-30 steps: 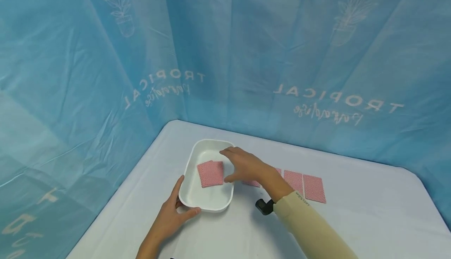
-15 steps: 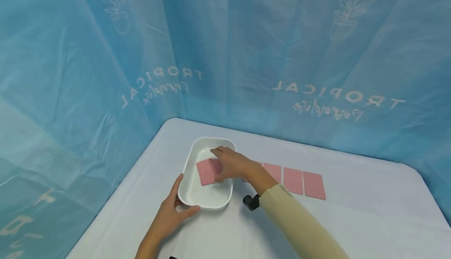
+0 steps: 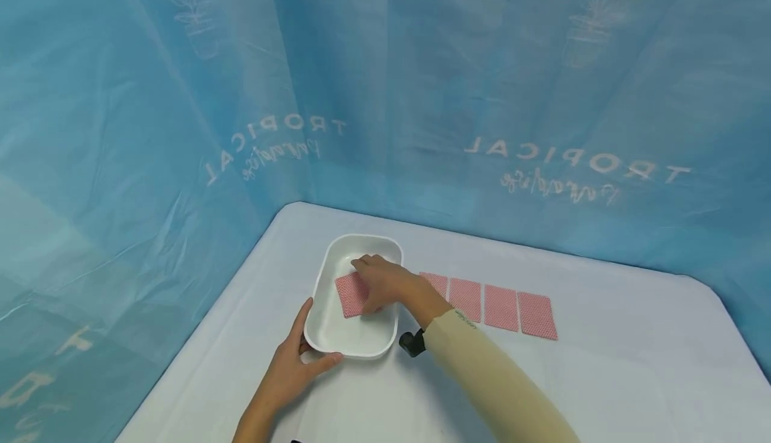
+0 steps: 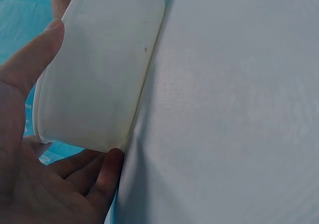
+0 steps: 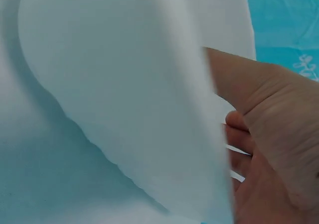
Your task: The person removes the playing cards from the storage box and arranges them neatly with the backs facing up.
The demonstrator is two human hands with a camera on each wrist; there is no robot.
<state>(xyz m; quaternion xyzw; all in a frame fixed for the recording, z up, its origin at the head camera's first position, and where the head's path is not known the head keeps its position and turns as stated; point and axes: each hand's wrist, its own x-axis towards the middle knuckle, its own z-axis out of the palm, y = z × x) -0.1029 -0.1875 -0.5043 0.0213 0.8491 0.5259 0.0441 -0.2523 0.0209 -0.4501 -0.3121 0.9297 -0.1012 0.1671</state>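
Observation:
A white rectangular tray (image 3: 322,336) with rounded corners stands on the table. My left hand (image 3: 289,369) grips its near left corner, thumb on the near side and fingers along the left side. In the left wrist view the thumb lies at the rim of the tray (image 4: 99,74). Inside the tray lies a red-and-white patterned card (image 3: 347,296), partly covered by my right hand (image 3: 382,281). That hand reaches over the tray's right wall. In the right wrist view the tray wall (image 5: 124,84) hides the fingertips of my right hand (image 5: 269,129), and their contact is hidden.
Several more patterned cards (image 3: 500,308) lie in a row on the white-covered table (image 3: 632,349), right of the tray. The right forearm crosses in front of them. Blue printed curtains (image 3: 421,95) stand behind and left of the table.
My right hand has moved left and lower into the tray, covering the right-hand card there. More of the row of cards shows. The left hand keeps its place on the tray.

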